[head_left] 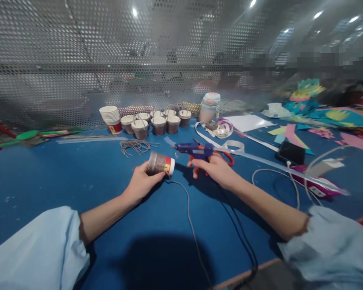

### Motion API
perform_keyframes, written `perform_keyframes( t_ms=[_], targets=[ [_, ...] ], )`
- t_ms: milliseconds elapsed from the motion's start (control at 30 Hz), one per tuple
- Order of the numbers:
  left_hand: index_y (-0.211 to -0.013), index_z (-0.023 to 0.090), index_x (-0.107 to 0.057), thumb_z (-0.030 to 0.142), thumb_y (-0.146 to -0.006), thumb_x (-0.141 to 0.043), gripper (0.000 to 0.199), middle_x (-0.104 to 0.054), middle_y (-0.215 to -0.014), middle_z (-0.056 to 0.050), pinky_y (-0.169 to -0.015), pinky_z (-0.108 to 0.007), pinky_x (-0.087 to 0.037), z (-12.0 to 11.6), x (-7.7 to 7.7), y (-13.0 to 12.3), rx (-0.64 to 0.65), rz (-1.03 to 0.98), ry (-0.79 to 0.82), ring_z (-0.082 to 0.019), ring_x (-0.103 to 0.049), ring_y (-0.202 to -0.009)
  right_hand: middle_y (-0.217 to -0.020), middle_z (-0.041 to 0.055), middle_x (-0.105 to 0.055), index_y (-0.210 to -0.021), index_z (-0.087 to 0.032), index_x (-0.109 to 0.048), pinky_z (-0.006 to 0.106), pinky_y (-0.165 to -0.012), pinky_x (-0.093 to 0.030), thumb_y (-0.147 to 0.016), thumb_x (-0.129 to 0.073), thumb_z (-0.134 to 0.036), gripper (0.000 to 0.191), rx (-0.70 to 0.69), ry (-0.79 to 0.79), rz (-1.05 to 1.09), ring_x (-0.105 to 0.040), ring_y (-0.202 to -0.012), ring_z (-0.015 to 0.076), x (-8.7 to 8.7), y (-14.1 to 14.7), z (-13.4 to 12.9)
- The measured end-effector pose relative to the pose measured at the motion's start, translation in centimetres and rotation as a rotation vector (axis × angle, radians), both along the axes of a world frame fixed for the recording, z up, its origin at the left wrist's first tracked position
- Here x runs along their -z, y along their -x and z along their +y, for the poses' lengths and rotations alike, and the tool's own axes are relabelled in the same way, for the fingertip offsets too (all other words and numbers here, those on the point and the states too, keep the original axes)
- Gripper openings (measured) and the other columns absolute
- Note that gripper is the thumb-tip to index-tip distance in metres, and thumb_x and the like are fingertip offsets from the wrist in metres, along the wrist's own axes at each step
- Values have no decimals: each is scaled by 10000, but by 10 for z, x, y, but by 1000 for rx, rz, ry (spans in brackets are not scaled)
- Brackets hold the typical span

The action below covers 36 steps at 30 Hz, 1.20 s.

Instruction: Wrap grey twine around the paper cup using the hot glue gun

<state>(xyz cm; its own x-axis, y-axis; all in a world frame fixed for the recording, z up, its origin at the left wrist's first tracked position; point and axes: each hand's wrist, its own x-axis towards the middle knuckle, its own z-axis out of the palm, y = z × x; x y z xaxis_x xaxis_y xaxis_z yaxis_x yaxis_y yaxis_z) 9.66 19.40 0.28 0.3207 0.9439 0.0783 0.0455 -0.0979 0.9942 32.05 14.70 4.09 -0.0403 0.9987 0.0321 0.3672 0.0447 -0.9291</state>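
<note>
My left hand [141, 181] holds a paper cup [159, 164] on its side, wrapped mostly in grey cord, with a red and white band showing at its right end. From the cup a loose grey cord [189, 211] trails down to the table's front edge. My right hand [216, 168] is closed round a blue glue gun [195, 149], whose nozzle points left, just above and to the right of the cup. A long clear glue stick [278, 163] extends from the gun's rear. The nozzle and cup look apart.
Behind stand several cord-wrapped cups [159, 125], stacked paper cups [110, 117] and a lidded jar [209, 108]. Cut grey cords [137, 146] lie near the cup. To the right are white ribbon [234, 146], red-handled scissors [228, 157], a black phone [291, 153] with a white cable, and coloured paper [294, 136].
</note>
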Motion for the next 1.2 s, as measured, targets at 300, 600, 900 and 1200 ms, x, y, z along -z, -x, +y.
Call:
perform_keyframes(
  t_ms=[300, 600, 900, 1200],
  targets=[
    [-875, 138, -684, 232, -637, -751, 265, -719, -816, -37, -695, -262, -488, -3, -4, -5, -23, 15, 20, -167, -640, -728, -717, 0, -640, -857, -189, -651, 235, -517, -433, -859, -534, -432, 270, -54, -170, -331, -559, -585, 132, 2, 4, -33],
    [-921, 140, -688, 216, -651, -741, 285, -726, -852, -47, -744, -288, -502, -2, -1, -4, -4, 29, -5, -185, -652, -773, -608, -27, -587, -760, -195, -601, 217, -476, -395, -843, -570, -352, 180, -48, -243, -413, -514, -503, 107, 3, 9, -36],
    [-907, 137, -704, 186, -617, -746, 297, -737, -846, -50, -760, -299, -504, -1, 0, -5, -30, 44, -4, -195, -660, -773, -584, -34, -552, -695, -206, -496, 207, -447, -356, -846, -558, -253, 170, -133, -409, -527, -473, -457, 88, 4, 14, -37],
    [-891, 134, -703, 187, -615, -739, 284, -736, -827, -47, -746, -294, -504, -2, -1, -5, -30, 71, -7, -194, -658, -760, -610, -11, -573, -737, -204, -515, 219, -456, -354, -880, -527, -274, 161, -174, -490, -610, -515, -475, 104, 9, 12, -38]
  ],
)
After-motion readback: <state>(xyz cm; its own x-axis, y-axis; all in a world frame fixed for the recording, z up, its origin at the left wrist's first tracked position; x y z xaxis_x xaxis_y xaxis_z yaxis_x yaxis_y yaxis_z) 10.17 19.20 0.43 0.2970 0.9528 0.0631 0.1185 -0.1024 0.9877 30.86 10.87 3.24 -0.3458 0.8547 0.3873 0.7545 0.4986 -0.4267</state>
